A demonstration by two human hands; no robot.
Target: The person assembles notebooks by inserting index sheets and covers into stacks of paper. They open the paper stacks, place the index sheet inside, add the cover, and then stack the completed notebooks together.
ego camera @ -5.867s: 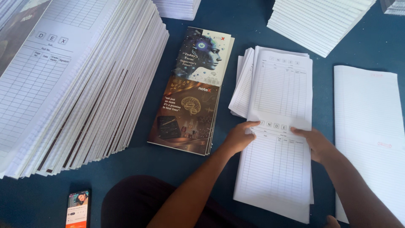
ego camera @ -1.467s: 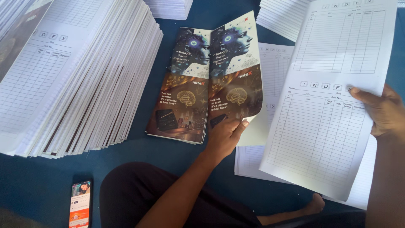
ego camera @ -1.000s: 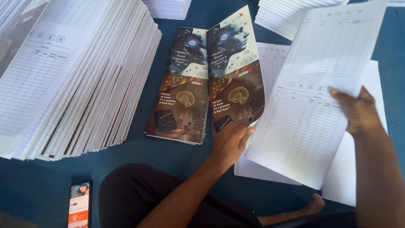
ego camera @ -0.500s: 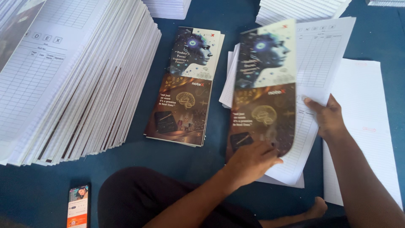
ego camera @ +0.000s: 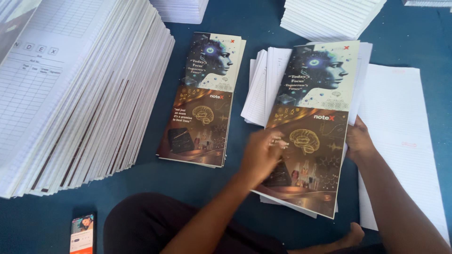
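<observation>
Pressed flat under the left hand (ego camera: 261, 157), a glossy printed cover (ego camera: 308, 124) with a pale profile head above and a gold brain drawing below, laid on top of a stack of ruled white sheets (ego camera: 264, 84). Left grip spread open, palm down on the lower left part of the cover, blurred with motion, closed on nothing. Right hand (ego camera: 360, 141) at the cover's right edge, thumb on top, fingers tucked out of sight beneath; clamped on the cover, it seems, perhaps on the sheets below too, though hard to tell.

Left of the left grip, a pile of matching covers (ego camera: 202, 101) on the blue floor (ego camera: 226, 14). Farther left, a tall fanned pile of ruled pages (ego camera: 80, 103). Just beyond the right grip, a plain white sheet (ego camera: 400, 141). Near the knee, a phone (ego camera: 81, 234) with its screen lit.

Judged from this view, best done by squaring the cover's top and long edges to the stack beneath, holding the right edge pinched while smoothing outward with the flat palm. Ruled sheets showing past the cover at left and top, so likely worth a nudge into line before letting go.
</observation>
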